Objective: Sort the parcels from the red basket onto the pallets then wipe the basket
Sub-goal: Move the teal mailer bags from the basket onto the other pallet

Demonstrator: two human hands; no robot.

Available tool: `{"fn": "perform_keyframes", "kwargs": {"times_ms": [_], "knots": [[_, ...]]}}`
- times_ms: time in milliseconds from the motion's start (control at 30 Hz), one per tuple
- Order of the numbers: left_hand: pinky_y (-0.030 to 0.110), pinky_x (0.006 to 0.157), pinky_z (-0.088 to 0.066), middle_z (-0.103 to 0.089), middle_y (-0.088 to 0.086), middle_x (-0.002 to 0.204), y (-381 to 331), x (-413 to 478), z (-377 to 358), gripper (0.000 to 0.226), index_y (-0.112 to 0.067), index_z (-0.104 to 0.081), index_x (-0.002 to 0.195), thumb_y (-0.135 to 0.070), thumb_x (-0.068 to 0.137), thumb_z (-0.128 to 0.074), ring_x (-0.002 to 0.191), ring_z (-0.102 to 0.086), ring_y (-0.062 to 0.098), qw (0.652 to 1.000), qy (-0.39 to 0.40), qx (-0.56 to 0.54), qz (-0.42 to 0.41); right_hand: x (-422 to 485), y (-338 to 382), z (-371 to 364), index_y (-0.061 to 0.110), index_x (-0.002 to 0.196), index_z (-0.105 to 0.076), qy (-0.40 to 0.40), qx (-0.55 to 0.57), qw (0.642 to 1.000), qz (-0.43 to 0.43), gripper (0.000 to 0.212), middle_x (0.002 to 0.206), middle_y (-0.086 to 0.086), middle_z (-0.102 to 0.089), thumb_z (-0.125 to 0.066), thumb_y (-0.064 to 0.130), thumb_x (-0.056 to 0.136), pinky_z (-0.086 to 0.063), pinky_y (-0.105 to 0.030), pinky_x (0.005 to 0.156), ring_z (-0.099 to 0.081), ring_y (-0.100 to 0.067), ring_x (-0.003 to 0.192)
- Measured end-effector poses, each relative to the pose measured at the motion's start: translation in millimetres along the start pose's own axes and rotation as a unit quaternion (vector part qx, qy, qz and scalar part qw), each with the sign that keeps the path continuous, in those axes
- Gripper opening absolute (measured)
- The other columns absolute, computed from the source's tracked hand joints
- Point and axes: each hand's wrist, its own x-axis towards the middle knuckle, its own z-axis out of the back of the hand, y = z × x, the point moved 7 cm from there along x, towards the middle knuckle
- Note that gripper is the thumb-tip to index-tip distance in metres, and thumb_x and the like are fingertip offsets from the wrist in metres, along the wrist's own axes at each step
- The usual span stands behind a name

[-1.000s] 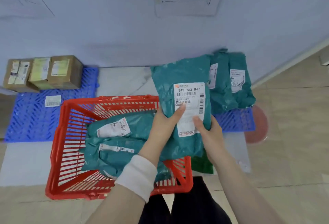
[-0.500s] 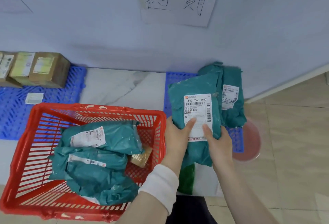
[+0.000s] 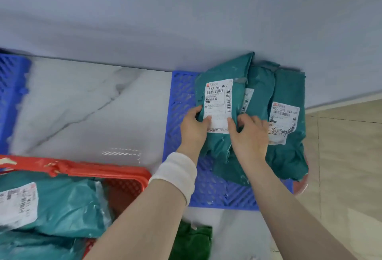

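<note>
A pale blue wall (image 3: pixel 186 12) is filling the upper half of the view, and a marble surface (image 3: pixel 82 104) is spreading out below it. A blue pallet (image 3: pixel 182 98) is lying on that surface against the wall, toward the right. The edge of a second pallet (image 3: pixel 10 94) is showing at the far left. The red basket (image 3: pixel 103 170) is sitting at the lower left, near the blue pallet's front corner, and teal bags (image 3: pixel 62 204) are lying inside it.

Two teal parcels (image 3: pixel 289 86) are lying side by side on the right part of the blue pallet. The labelled parcel (image 3: pixel 221 69) is lying just to their left on the same pallet, its right edge overlapping the nearer one and its top end reaching the wall. Both hands are holding it low down. The left hand (image 3: pixel 193 127) is curling around its left edge with the thumb on the white label. The right hand (image 3: pixel 250 133) is pinching it beside the label's lower right corner. Each grip is grasping this parcel.

A green cloth (image 3: pixel 192 241) is lying crumpled on the surface at the bottom edge, and a white wristband (image 3: pixel 175 173) is wrapping the left wrist.
</note>
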Motion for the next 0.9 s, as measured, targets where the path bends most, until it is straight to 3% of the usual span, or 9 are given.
{"fn": "perform_keyframes", "kwargs": {"times_ms": [333,400,500,567,700,900], "knots": [[0.018,0.082,-0.040,-0.054,0.007,0.132,13,30,-25,0.046,-0.012,-0.042,0.135,-0.010,0.090,-0.052,0.114,-0.054,0.021,0.995,0.009,0.080,0.054,26,-14,-41,0.005,0.094,-0.062,0.056,-0.021,0.998,-0.013,0.037,0.102,-0.014,-0.061,-0.050,0.040,0.091,-0.033,-0.035,0.087,-0.039,-0.031,0.104],[0.022,0.090,-0.041,-0.052,0.008,0.134,12,29,-25,0.050,-0.014,-0.038,0.137,-0.012,0.089,-0.054,0.117,-0.052,0.023,0.992,0.026,0.103,0.068,24,-14,-41,0.006,0.094,-0.062,0.061,-0.012,0.998,-0.017,0.037,0.104,-0.013,-0.060,-0.052,0.041,0.090,-0.031,-0.033,0.088,-0.038,-0.031,0.105],[0.040,0.105,-0.037,-0.039,0.010,0.144,6,16,-18,0.059,-0.014,-0.029,0.142,-0.015,0.089,-0.056,0.130,-0.041,0.025,0.987,0.032,0.141,0.076,13,-10,-26,0.010,0.102,-0.061,0.034,0.036,0.999,-0.022,0.035,0.107,-0.009,-0.059,-0.059,0.041,0.086,-0.027,-0.027,0.089,-0.040,-0.030,0.108],[0.040,0.106,-0.036,-0.036,0.009,0.146,-6,0,-8,0.057,-0.012,-0.031,0.141,-0.015,0.089,-0.055,0.131,-0.040,0.025,0.987,0.017,0.155,0.048,0,-5,-9,0.012,0.107,-0.059,0.004,0.064,0.998,-0.020,0.036,0.108,-0.006,-0.059,-0.061,0.040,0.084,-0.024,-0.022,0.088,-0.043,-0.028,0.108],[0.031,0.099,-0.037,-0.049,0.006,0.136,-35,-54,18,0.044,-0.014,-0.045,0.132,-0.015,0.089,-0.054,0.122,-0.048,0.020,0.987,0.000,0.159,-0.041,-43,11,24,0.012,0.108,-0.058,-0.027,0.097,0.995,-0.006,0.031,0.106,-0.005,-0.060,-0.062,0.032,0.085,-0.018,-0.013,0.076,-0.045,-0.026,0.107],[0.021,0.093,-0.035,-0.058,0.007,0.122,-57,-156,77,0.032,-0.012,-0.055,0.119,-0.011,0.087,-0.055,0.114,-0.054,0.019,0.972,0.000,0.176,-0.152,-132,44,60,0.009,0.109,-0.058,0.000,0.111,0.993,0.029,0.029,0.111,-0.008,-0.060,-0.061,0.026,0.085,-0.023,-0.021,0.088,-0.046,-0.028,0.110]]}}
